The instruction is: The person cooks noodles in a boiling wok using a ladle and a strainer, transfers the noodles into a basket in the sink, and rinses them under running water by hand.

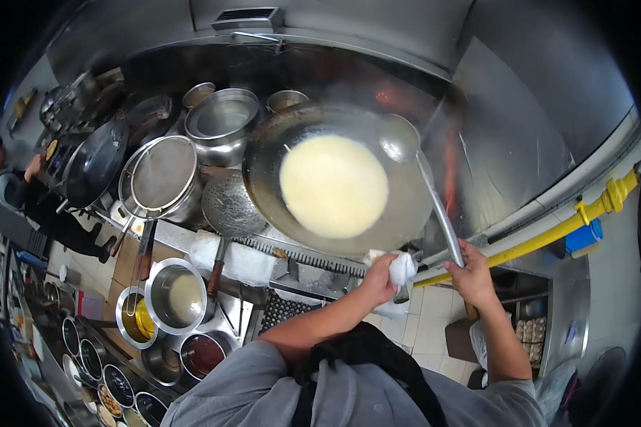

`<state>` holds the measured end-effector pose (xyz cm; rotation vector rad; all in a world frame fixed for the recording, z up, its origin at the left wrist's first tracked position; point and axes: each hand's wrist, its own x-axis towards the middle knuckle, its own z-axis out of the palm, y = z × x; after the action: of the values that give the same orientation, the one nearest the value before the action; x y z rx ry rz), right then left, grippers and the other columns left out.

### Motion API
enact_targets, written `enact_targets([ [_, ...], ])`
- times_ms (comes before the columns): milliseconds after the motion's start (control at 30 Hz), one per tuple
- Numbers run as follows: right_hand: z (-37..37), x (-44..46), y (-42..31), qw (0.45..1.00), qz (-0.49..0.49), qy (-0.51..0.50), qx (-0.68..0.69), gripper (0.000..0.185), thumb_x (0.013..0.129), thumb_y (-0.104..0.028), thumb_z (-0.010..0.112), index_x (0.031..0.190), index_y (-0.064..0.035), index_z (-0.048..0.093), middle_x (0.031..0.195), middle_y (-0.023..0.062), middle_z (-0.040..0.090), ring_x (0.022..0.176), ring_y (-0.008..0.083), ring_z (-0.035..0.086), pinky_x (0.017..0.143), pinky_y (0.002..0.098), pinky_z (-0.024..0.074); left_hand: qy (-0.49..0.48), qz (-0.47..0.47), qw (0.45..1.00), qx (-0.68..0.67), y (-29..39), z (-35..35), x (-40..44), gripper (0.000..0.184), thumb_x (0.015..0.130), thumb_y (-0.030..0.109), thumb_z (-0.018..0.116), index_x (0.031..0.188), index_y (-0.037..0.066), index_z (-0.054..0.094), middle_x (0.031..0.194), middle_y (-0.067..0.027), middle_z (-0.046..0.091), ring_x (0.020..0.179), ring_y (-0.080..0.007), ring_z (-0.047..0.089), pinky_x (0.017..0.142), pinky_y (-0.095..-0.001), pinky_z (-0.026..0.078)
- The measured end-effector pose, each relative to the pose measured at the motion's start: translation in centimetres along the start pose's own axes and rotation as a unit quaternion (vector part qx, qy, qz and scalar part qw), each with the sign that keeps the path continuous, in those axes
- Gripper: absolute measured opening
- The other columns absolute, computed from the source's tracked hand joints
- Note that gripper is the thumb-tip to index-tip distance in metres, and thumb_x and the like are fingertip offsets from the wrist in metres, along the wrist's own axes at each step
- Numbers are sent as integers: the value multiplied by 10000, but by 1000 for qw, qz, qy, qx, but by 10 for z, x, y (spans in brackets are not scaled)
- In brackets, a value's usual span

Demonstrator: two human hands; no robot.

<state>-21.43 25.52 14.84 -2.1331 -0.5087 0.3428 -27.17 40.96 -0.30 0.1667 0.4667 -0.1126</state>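
A large dark wok [260, 160] sits on the stove in front of me, with pale yellow liquid [335, 186] pooled in its middle. My left hand [379, 279] is closed on a folded white cloth [404, 267] at the wok's near rim; whatever lies under the cloth is hidden. In my right hand [471, 276] is the long handle of a steel ladle [440, 206]. The ladle's bowl rests at or just over the wok's right inner wall, apart from the liquid. Left of the wok lies a perforated skimmer [233, 205] with a wooden handle.
Steel pots [223, 117] and a fine strainer [165, 173] stand left of the wok. Nearer me are a pot of cloudy liquid [185, 299], yellow oil [144, 318] and dark red sauce [204, 354]. A yellow pipe [541, 235] runs along the right. Another person [57, 206] stands far left.
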Motion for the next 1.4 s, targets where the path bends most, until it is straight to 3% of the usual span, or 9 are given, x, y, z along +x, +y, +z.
enact_targets([
  [33,2,-4,-5,999,37,-4,2,491,789,19,637,1242,56,451,886,58,594,746,89,524,638,219,438,-45,1,999,-7,-1,2,9,211,884,211,472,998,76,587,908,-74,643,849,-223,634,802,-364,522],
  [267,19,-11,1,990,-138,2,-25,525,794,-6,611,1289,30,440,1071,176,624,984,217,606,861,297,457,-65,-139,988,32,8,9,-31,266,924,309,498,1039,78,559,982,-90,623,901,-237,624,848,-417,514],
  [533,118,6,-60,935,-349,32,-48,545,754,16,555,1291,-5,462,1133,200,558,1102,338,503,970,412,365,-97,147,965,192,54,29,-176,576,677,161,757,1154,-9,482,1012,-120,608,904,-217,623,806,-339,518],
  [600,127,4,-67,904,-418,13,-91,543,752,21,560,1287,-9,470,1157,205,534,1153,353,452,1008,448,313,25,307,833,460,64,39,-194,443,680,101,745,1068,-4,559,931,-79,633,826,-147,616,752,-302,508],
  [733,132,2,-12,908,-276,315,-14,423,853,-115,561,1246,8,467,1108,136,544,1082,271,469,970,374,325,210,390,660,607,108,-9,-217,426,641,114,752,990,-18,547,904,-74,625,804,-128,594,742,-286,494],
  [800,117,20,50,896,169,172,372,214,910,-210,526,1051,-50,513,962,64,555,913,238,517,906,395,368,266,410,692,531,121,-26,-240,521,619,119,763,1041,-49,507,927,-89,616,824,-146,595,756,-285,493],
  [900,113,41,29,740,266,97,611,202,955,-302,461,873,-118,475,784,16,500,748,196,490,842,436,402,305,434,647,548,134,-22,-268,457,596,128,767,958,-36,542,891,-99,599,805,-172,595,755,-288,485],
  [1100,112,83,63,820,241,219,470,283,969,-323,429,777,-117,452,630,3,396,588,160,388,648,348,416,337,478,569,578,147,-29,-293,319,567,142,725,828,20,589,846,-140,537,793,-303,522,745,-361,447],
  [1400,24,193,98,886,247,147,364,287,950,-298,474,722,-124,461,554,-7,379,464,133,344,470,263,316,368,477,543,585,147,-43,-309,386,561,123,737,891,21,564,855,-83,566,787,-200,553,759,-319,446],
])
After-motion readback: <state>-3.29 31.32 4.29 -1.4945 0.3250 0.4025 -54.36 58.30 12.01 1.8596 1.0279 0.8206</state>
